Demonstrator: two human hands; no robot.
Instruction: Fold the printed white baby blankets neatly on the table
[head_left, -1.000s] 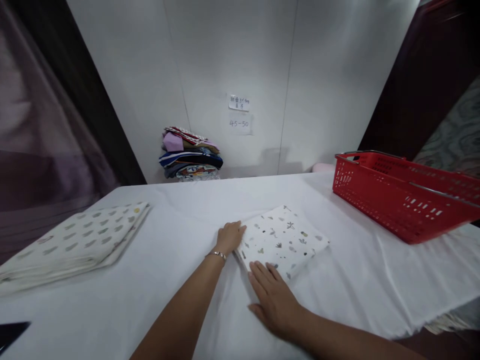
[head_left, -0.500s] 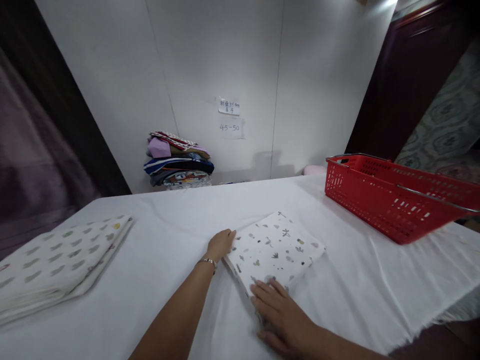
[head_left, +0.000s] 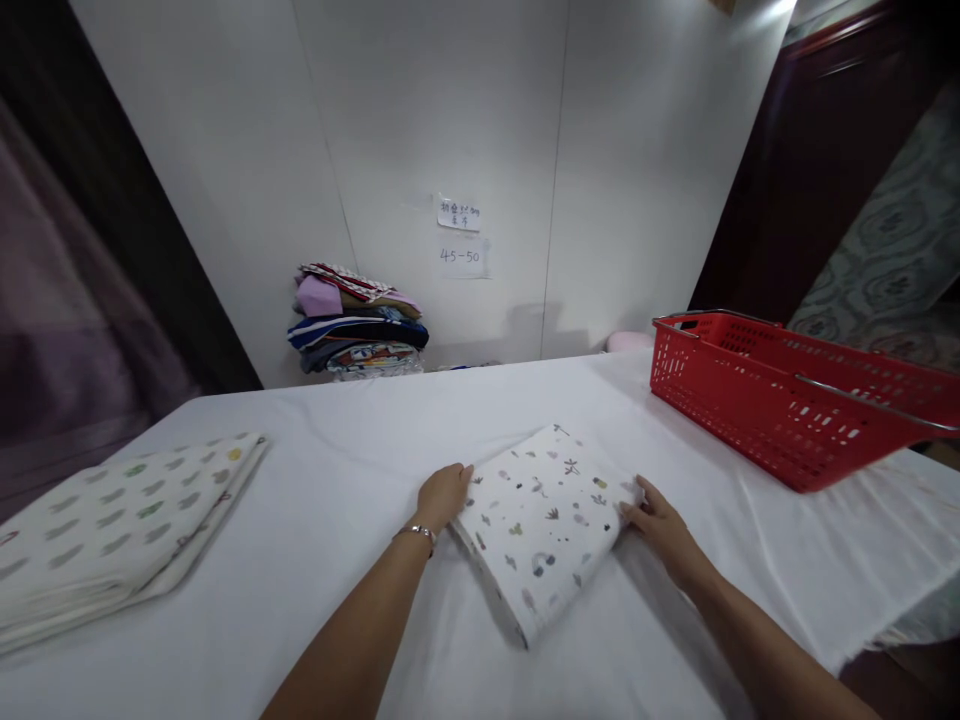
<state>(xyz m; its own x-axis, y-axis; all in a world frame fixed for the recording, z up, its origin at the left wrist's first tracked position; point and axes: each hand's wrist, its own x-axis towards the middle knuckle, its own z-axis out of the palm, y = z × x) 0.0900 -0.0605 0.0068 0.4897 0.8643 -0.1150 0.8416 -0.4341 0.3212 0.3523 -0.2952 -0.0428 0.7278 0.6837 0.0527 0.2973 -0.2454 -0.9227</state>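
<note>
A folded white cloth (head_left: 544,520) printed with small plants and rainbows lies on the white-covered table, turned at an angle in front of me. My left hand (head_left: 444,497), with a bracelet at the wrist, grips its left corner; the fingertips are partly hidden by the cloth. At the right corner my right hand (head_left: 660,522) pinches the edge between thumb and fingers. The near corner of the cloth points toward me, and its folded layers show along the left side.
Another folded cloth (head_left: 135,520) with grey leaf-like marks lies at the table's left. A red plastic basket (head_left: 757,400) with metal handles stands at the right. Behind the table rises a stack of folded fabrics (head_left: 360,325), by a wall with paper signs (head_left: 460,255).
My right hand has moved from the cloth's near edge, where it lay flat, up to the right corner and closed on it. My left hand stays at the left corner.
</note>
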